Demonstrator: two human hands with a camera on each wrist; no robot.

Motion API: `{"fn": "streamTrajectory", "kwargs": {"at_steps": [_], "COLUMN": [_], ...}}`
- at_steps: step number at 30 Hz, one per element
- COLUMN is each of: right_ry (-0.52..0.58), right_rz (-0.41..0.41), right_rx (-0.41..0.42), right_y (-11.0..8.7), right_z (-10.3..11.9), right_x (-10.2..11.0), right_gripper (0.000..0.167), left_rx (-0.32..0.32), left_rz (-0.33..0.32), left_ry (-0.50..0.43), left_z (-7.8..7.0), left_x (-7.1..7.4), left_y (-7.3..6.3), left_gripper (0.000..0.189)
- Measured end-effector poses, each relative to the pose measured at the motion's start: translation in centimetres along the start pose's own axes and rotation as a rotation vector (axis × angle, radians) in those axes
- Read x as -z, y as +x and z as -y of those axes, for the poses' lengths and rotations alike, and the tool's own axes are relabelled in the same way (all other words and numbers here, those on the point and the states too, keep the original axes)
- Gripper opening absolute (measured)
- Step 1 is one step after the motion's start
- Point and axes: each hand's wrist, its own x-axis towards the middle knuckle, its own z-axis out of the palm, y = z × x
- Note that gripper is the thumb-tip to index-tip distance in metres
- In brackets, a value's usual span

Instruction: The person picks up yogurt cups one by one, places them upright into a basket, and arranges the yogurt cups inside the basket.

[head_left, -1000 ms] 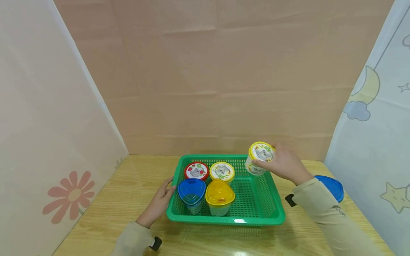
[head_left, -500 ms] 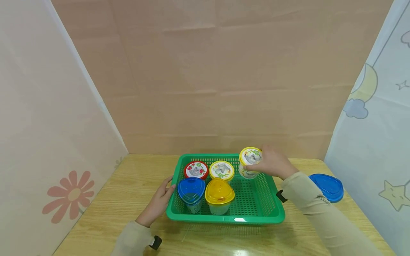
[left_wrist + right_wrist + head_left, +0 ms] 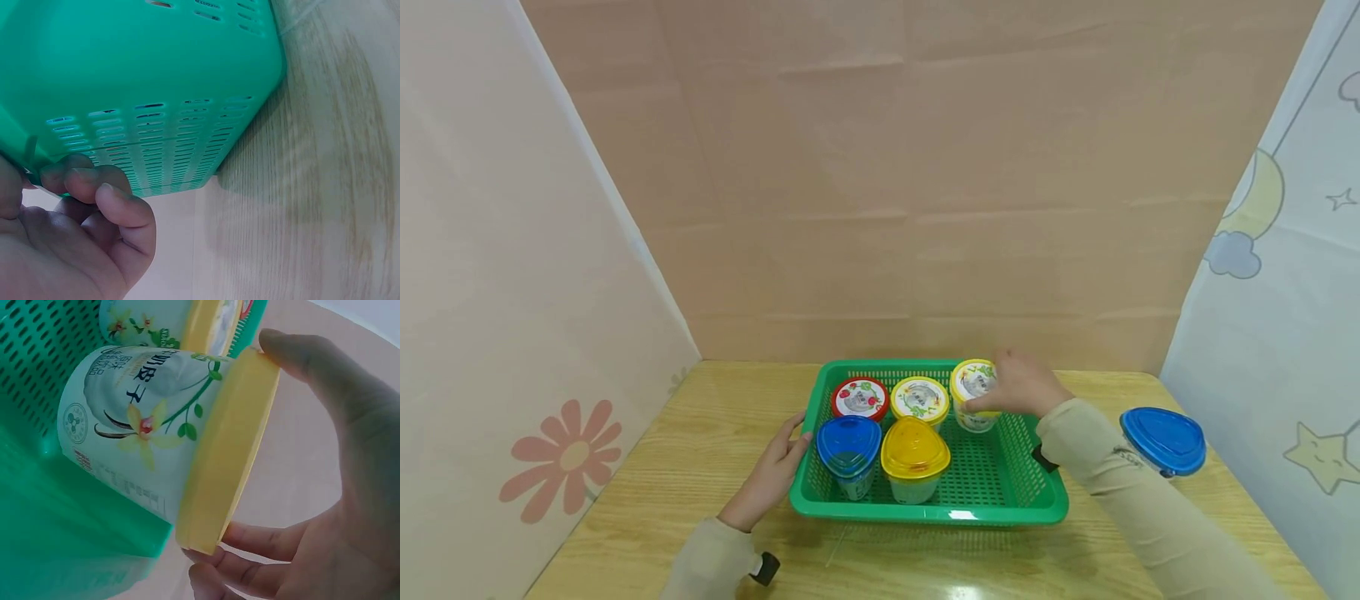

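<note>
My right hand (image 3: 1024,385) grips a white yogurt tub (image 3: 131,425) by its yellow lid (image 3: 228,456), thumb on one side and fingers on the other. A vanilla flower is printed on the tub's side. It stands at the back right inside a green plastic basket (image 3: 928,515), beside another yellow-lidded tub (image 3: 920,400). My left hand (image 3: 772,468) holds the basket's left rim, its fingers (image 3: 128,209) curled at the edge. Also in the basket are a red-lidded tub (image 3: 860,399), a blue-lidded container (image 3: 849,446) and a yellow-lidded container (image 3: 915,454).
A container with a blue lid (image 3: 1165,440) stands on the wooden table (image 3: 655,467), right of the basket and beyond my right sleeve. A brown backdrop (image 3: 925,183) rises behind the table, with patterned sheets at both sides.
My right hand has carried the yellow-lidded yogurt tub left and down, from over the basket's right rim into its back right part. The left hand has stayed in place.
</note>
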Motion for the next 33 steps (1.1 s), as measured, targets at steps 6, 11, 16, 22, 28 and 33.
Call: {"fn": "streamTrajectory", "kwargs": {"at_steps": [6, 11, 16, 22, 28, 33], "right_ry": [-0.038, -0.048, -0.062, -0.098, -0.119, -0.112], "right_rz": [0.066, 0.085, 0.095, 0.123, 0.140, 0.140], "right_rx": [-0.033, -0.043, -0.035, -0.016, -0.028, -0.035], "right_y": [0.5, 0.8, 0.9, 1.0, 1.1, 1.2], "right_z": [-0.1, 0.0, 0.2, 0.5, 0.6, 0.7], "right_x": [-0.6, -0.7, -0.7, -0.8, -1.1, -1.2], "right_gripper": [0.110, 0.113, 0.107, 0.071, 0.060, 0.059], "left_rx": [0.012, 0.031, 0.023, 0.022, 0.010, 0.012], "left_rz": [-0.008, -0.022, -0.015, -0.011, 0.000, 0.002], "left_ry": [0.014, 0.021, 0.013, 0.015, 0.020, 0.014], "left_z": [0.3, 0.5, 0.6, 0.6, 0.5, 0.4], "left_x": [0.0, 0.0, 0.0, 0.0, 0.1, 0.1], "left_y": [0.0, 0.1, 0.2, 0.2, 0.3, 0.3], "left_gripper": [0.056, 0.055, 0.054, 0.056, 0.059, 0.059]}}
